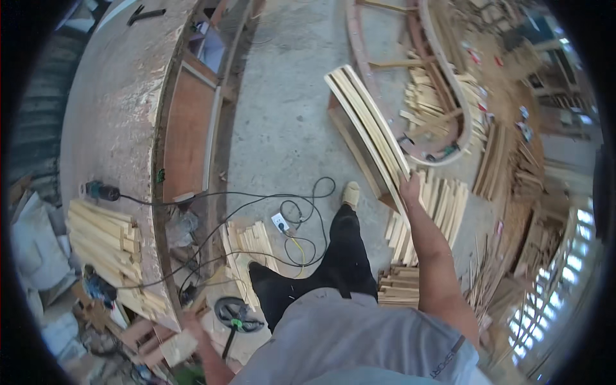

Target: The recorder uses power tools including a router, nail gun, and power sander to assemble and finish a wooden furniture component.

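Note:
At the near end of a curved wooden frame (369,115), my right hand (410,189) is closed around its pale layered edge. The frame stands tilted on the floor, and its inner side is dark. Low on the left, my left hand (192,325) is beside the near corner of the workbench (128,96), next to a pale wooden block (178,348). Its fingers are too small and blurred to show whether they hold the block.
A corded power tool (101,191) and stacked wood strips (102,237) lie on the bench. Black cable (256,194) loops across the floor to a white socket box (280,222). A large curved frame (463,115) stands far right; wood strips (443,205) lie nearby. A black wheel (239,314) is near my left arm.

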A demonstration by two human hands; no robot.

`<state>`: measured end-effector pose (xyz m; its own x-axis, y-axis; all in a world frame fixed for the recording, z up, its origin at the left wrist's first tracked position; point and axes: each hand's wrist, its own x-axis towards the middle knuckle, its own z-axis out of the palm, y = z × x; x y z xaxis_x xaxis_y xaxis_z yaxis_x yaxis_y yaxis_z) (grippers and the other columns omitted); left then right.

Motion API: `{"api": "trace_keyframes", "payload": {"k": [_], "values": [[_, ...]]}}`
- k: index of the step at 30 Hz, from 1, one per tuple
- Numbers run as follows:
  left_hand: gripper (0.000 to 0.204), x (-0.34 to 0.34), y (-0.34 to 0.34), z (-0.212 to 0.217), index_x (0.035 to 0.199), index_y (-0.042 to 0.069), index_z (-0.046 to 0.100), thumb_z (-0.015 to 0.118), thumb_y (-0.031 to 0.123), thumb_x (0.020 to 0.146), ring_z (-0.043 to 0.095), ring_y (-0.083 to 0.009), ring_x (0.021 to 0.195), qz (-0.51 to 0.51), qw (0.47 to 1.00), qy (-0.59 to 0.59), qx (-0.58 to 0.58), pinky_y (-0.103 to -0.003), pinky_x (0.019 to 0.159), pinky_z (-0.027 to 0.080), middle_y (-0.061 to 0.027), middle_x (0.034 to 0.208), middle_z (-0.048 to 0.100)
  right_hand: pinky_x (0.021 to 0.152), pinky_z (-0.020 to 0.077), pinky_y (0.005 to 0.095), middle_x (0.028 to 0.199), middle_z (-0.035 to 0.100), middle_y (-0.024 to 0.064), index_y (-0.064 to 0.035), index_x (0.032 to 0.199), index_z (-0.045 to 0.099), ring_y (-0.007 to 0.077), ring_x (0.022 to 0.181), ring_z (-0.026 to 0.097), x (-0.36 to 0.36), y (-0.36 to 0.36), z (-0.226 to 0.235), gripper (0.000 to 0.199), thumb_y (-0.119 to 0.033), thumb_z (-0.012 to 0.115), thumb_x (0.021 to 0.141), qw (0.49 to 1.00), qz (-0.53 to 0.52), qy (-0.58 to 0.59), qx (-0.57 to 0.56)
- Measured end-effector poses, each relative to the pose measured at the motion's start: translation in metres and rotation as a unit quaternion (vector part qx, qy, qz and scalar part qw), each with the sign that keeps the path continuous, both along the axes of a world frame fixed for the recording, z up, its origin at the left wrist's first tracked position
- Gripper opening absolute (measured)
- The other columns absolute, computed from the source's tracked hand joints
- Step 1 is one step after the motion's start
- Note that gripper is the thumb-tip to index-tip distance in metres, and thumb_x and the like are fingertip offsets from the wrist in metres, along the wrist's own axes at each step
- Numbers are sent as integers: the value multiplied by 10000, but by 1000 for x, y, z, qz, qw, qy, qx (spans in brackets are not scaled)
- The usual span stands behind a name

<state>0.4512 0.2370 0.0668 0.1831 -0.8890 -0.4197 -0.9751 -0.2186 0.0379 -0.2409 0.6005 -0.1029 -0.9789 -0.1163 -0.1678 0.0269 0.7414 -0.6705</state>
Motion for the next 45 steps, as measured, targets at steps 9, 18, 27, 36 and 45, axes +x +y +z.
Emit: {"api": "trace_keyframes", "payload": {"k": [9,18,27,36,45], "values": [[390,-154,216,57,1144,64,554,623,323,860,578,-175,823,372,878,223,203,-332,637,499,-28,930,577,700,496,360,911,666,154,41,1074,596,220,822,631,-111,-7,-102,559,-437,664,792,964,131,-216,84],[300,-282,101,13,1063,62,568,580,306,890,578,-110,770,233,883,398,92,-248,628,472,-36,941,608,492,402,384,560,532,125,45,667,561,196,528,495,-29,-25,90,557,-497,634,771,976,158,-147,19],[769,-617,8,8,1329,63,367,531,610,814,415,-268,1224,183,595,542,565,-421,982,364,-115,1344,413,499,414,283,593,559,20,35,840,658,88,550,510,-63,-116,362,407,-371,634,820,935,190,-249,164],[400,-641,-198,273,1153,50,528,617,295,849,622,-168,885,86,176,851,487,-317,791,525,-59,1001,621,557,449,293,764,649,101,58,1045,610,147,607,574,-40,-350,625,408,-280,639,819,929,245,5,278],[490,-532,-372,363,1167,76,511,689,357,808,585,-127,935,-128,21,987,99,-272,757,501,-32,1052,592,653,461,324,808,627,132,40,1077,582,143,749,536,-43,-559,722,436,-336,596,857,711,596,343,148]]}}
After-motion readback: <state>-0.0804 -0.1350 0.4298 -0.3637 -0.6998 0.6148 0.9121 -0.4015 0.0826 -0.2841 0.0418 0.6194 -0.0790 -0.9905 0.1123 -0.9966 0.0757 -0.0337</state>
